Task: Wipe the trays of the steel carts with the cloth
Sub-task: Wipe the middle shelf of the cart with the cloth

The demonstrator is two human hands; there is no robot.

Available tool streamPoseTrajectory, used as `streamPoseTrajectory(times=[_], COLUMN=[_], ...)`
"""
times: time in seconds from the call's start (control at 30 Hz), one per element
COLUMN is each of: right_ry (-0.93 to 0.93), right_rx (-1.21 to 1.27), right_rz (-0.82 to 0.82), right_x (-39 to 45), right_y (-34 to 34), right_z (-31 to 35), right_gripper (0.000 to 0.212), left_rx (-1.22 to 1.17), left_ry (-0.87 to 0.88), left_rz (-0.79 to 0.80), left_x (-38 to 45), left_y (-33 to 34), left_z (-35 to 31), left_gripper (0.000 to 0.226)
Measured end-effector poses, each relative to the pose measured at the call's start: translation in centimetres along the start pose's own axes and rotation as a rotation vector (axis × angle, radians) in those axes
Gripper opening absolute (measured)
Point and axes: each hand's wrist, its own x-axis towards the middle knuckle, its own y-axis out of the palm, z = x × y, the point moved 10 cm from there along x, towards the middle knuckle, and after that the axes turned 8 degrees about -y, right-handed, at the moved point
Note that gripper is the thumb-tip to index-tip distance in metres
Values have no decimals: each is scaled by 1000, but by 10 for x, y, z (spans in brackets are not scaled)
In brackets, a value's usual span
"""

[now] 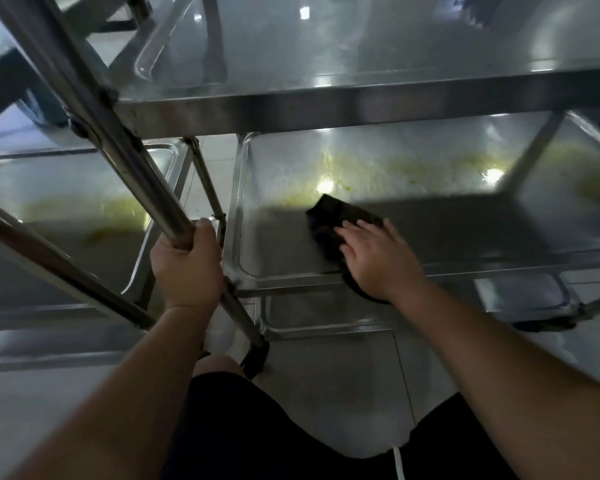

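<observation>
A steel cart stands in front of me with a top tray point(361, 102) and a middle tray point(447, 233) below it. Yellowish smears cover the far part of the middle tray. A dark cloth point(333, 220) lies flat on that tray near its front left. My right hand point(378, 261) presses on the cloth with straight, spread fingers. My left hand point(187, 265) grips the cart's steel handle tube point(132, 161) at its lower end, fingers curled round it.
A second steel cart stands to the left, its tray point(66, 209) also smeared yellow. A lower tray point(326, 323) sits under the middle one. A clear plastic container point(163, 39) rests on the top tray. Tiled floor point(343, 393) lies below, near my knees.
</observation>
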Motion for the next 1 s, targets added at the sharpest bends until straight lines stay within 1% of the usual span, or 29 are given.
streamPoseTrajectory(times=[0.1,0.17,0.23,0.3,0.4,0.47,0.53,0.6,0.67,0.73,0.77,0.83,0.9,0.93,1.0], right_ry=[95,259,476,593,637,568,376,163,-43,-189,-230,-308,-349,-324,-195], right_rx=[-86,-89,-76,-93,-129,-151,-156,-93,8,128,182,221,233,249,256], right_rz=[-61,-148,-184,-183,-154,-113,-117,-111,-49,16,36,92,128,109,2], right_x=[-26,-50,-75,-87,-75,-50,-14,23,56,82,92,106,112,114,116], right_y=[-23,-44,-57,-59,-52,-41,-29,-11,14,32,36,44,46,43,27], right_z=[-68,-123,-169,-187,-163,-119,-50,31,111,168,184,195,185,170,118], right_gripper=[49,41,35,37,55,60,55,49,46,43,43,50,50,45,35], left_rx=[-1,5,10,15,29,37,28,30,29,37,39,36,7,-17,-36], left_ry=[10,16,15,7,7,3,-2,5,30,63,77,91,77,66,55], left_rz=[8,9,-4,-22,-66,-85,-87,-79,-66,-67,-60,-52,-51,-44,-28], left_x=[0,0,1,2,5,6,5,4,4,5,4,5,6,7,7], left_y=[0,0,-1,-2,-4,-5,-5,-4,-2,-4,-3,-3,-2,-1,1], left_z=[-1,-2,-1,1,4,7,7,6,3,0,-1,-2,0,1,2], left_gripper=[52,53,53,52,52,44,31,29,32,35,34,33,29,30,34])
